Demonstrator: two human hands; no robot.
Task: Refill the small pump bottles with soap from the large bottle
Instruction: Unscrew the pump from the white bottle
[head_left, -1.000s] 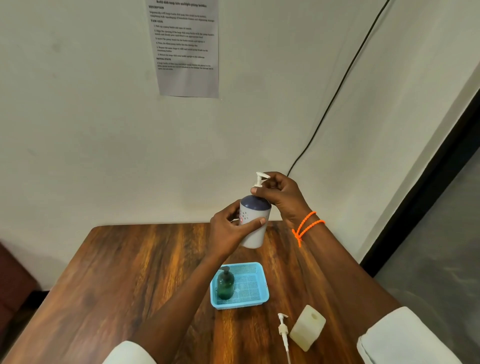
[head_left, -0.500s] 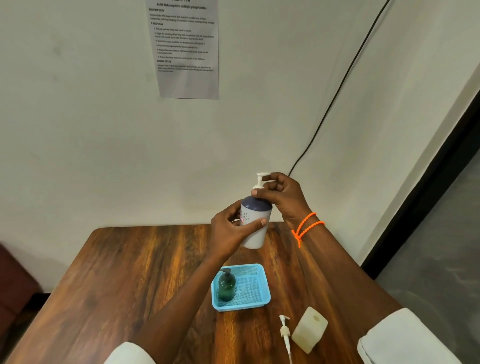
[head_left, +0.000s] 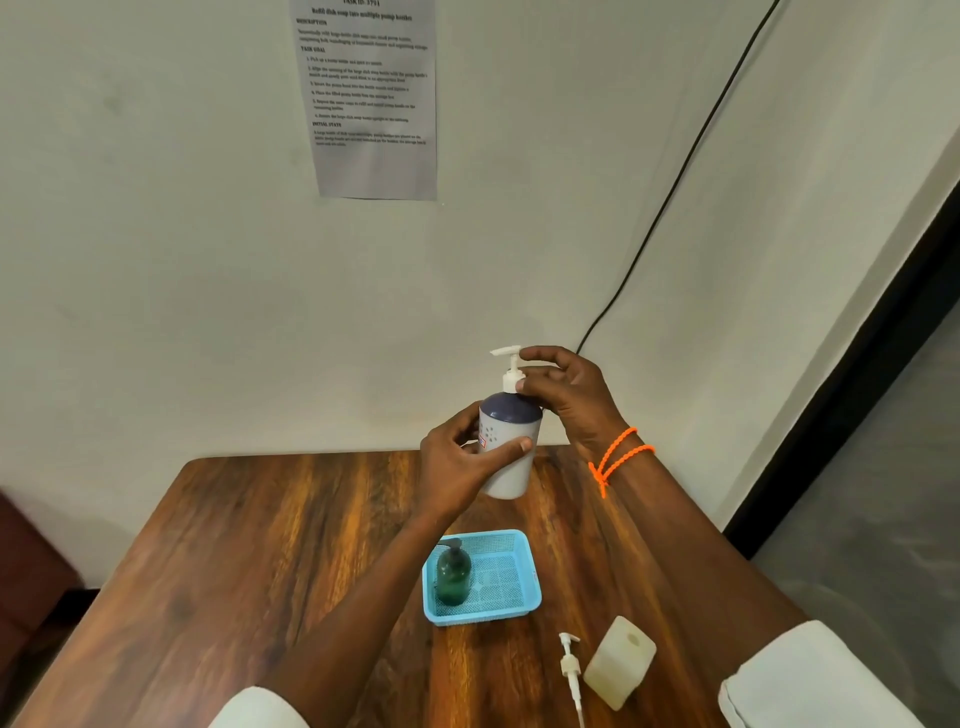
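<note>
- Clearly the white pump bottle (head_left: 508, 451) is held upright above the wooden surface (head_left: 270, 561), long axis near vertical.
- Left hand (head_left: 457, 467) grips its body, fingers wrapped round.
- Right hand (head_left: 566, 395), directly beside the pump head (head_left: 511, 369), pinches its collar; probably screwing it.
- Green pump bottle (head_left: 453, 574) stands in the blue basket (head_left: 519, 608); a loose pump (head_left: 570, 667) lies nearer the right arm.

Wall notice (head_left: 371, 98) print illegibly small
</note>
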